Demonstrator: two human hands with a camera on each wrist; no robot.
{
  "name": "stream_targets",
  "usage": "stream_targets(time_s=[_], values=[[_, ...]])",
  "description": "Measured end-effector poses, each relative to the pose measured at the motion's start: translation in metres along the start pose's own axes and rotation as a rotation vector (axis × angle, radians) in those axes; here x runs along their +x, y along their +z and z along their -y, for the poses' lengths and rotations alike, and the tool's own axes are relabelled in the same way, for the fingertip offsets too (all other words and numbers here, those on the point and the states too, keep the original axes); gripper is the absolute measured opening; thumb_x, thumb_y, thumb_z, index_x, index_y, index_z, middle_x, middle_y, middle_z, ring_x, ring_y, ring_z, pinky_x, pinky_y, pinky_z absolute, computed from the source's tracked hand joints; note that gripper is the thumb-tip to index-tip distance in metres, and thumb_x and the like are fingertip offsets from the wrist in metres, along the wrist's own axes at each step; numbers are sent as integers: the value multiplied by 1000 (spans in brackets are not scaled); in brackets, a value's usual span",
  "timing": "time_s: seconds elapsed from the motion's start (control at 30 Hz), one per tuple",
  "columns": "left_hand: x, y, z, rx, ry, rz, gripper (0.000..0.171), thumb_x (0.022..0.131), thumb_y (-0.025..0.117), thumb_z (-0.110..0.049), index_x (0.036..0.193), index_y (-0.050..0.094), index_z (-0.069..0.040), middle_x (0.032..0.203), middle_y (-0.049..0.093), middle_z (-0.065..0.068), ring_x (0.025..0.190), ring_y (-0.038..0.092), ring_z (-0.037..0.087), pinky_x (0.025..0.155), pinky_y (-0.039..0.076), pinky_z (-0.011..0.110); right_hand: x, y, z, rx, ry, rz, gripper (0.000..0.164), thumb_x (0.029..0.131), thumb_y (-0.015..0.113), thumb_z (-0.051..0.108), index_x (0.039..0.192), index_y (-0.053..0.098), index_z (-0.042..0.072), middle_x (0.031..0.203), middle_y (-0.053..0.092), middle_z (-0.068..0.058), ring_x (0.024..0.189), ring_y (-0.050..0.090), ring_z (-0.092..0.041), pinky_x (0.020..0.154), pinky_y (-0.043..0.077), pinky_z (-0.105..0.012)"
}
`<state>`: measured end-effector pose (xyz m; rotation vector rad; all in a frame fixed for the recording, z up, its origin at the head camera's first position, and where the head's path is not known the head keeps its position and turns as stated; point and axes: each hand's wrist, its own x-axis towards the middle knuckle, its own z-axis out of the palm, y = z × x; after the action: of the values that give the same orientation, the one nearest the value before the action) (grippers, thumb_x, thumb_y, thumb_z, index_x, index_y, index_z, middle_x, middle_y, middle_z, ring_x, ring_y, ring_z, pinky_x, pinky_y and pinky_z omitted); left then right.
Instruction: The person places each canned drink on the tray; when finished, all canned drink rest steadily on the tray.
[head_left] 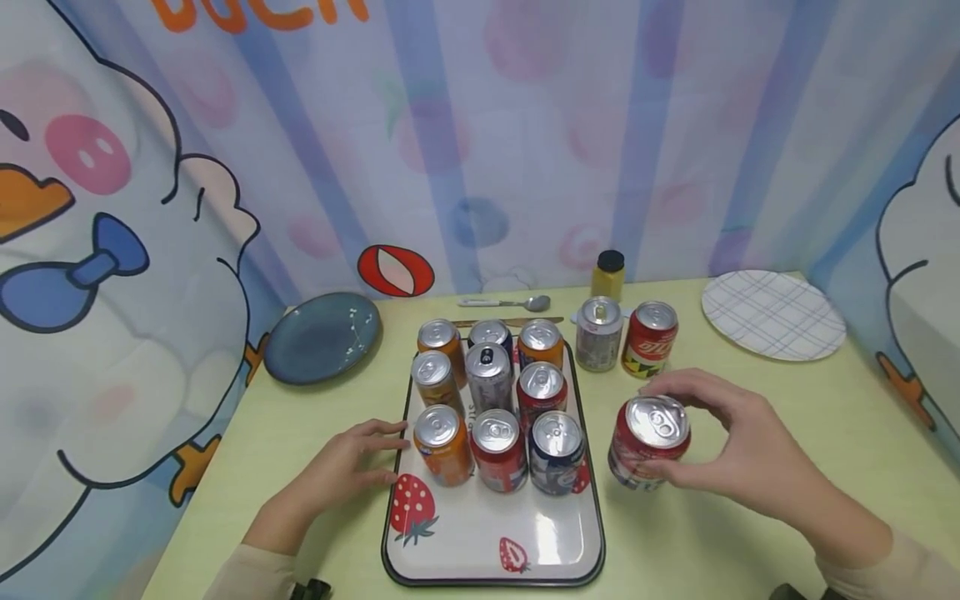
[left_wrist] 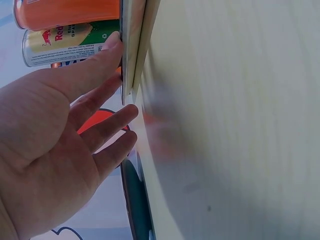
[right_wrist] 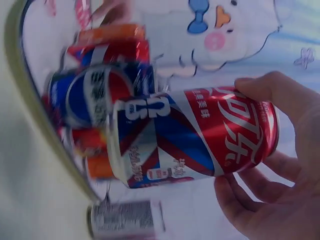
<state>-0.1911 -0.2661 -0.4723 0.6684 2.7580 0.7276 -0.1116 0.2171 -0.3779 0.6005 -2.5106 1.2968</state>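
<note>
My right hand [head_left: 750, 442] grips a red soda can [head_left: 637, 454] between thumb and fingers, beside the tray's right edge. In the right wrist view this can [right_wrist: 200, 135] shows red, blue and silver panels with white lettering. My left hand [head_left: 337, 471] is at the left edge of the strawberry-print tray [head_left: 465, 537], fingers extended, its fingertips right at the rim. Several drink cans stand upright in rows on the tray: an orange can [head_left: 444, 454], a red can [head_left: 498, 458] and a dark blue can [head_left: 556, 462] form the front row. An opened silver can [head_left: 490, 387] stands mid-tray.
Behind the tray lie a spoon [head_left: 536, 303] and a knife [head_left: 510, 322]. A silver can [head_left: 599, 342], a red-yellow can [head_left: 649, 342] and a black-capped yellow bottle [head_left: 607, 279] stand back right. A dark plate [head_left: 318, 342] is left; a checked plate [head_left: 772, 317] is right.
</note>
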Motion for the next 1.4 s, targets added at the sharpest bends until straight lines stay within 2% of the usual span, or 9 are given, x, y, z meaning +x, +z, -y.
stream_targets(time_s=[0.2,0.43,0.57,0.73,0.93,1.03,1.1,1.27,1.4], values=[[2,1,-2,-1,-13,11,44,86,85,-23,128,74,-22,150,59,2,138,55,35,115,45,59,2,21,32,94,-107,154,66,67,100,24,123,67,29,124,68,12,112,65,-6,99,54,-20],[0,-2,-4,1,-36,13,43,86,84,-24,128,74,-21,150,59,3,138,54,36,115,44,60,20,72,59,190,-237,298,62,73,96,28,126,65,30,127,67,12,116,63,-9,99,58,-32],[-1,-2,-5,-3,-20,7,42,87,84,-23,128,75,-21,149,59,4,137,55,36,114,45,59,27,104,67,214,-289,372,62,74,95,26,128,66,28,130,65,12,118,62,-7,101,57,-32],[-3,-2,-3,4,14,-2,41,87,84,-21,127,75,-18,149,60,6,136,56,37,113,46,59,34,138,69,238,-263,463,59,77,93,26,128,65,29,132,63,14,119,60,-4,105,55,-29],[-3,-1,0,9,34,-14,42,87,84,-22,128,74,-18,149,60,4,136,56,35,113,47,58,35,174,62,175,-307,448,57,77,93,28,126,66,22,129,65,11,120,60,-3,107,53,-26],[-2,-2,0,14,39,-12,43,88,83,-23,129,74,-18,149,60,4,137,56,35,113,46,58,35,184,58,134,-337,404,57,76,93,28,125,66,19,128,65,8,118,61,-4,106,53,-24],[-2,-2,0,18,41,-11,42,88,83,-24,129,74,-18,149,60,4,137,56,35,113,47,58,35,188,56,124,-318,398,57,76,93,27,125,66,19,128,65,8,117,61,-4,104,53,-23],[-3,-2,0,9,37,-9,41,87,83,-23,128,75,-18,149,60,4,137,56,35,113,46,58,35,187,61,88,-241,465,59,77,93,29,129,66,21,130,63,10,119,60,-2,105,53,-24],[-3,-1,1,4,44,-7,41,88,83,-23,128,74,-17,149,60,4,137,56,36,113,46,58,32,176,68,60,-221,486,63,79,92,34,135,65,21,137,61,9,126,58,-4,109,52,-30]])
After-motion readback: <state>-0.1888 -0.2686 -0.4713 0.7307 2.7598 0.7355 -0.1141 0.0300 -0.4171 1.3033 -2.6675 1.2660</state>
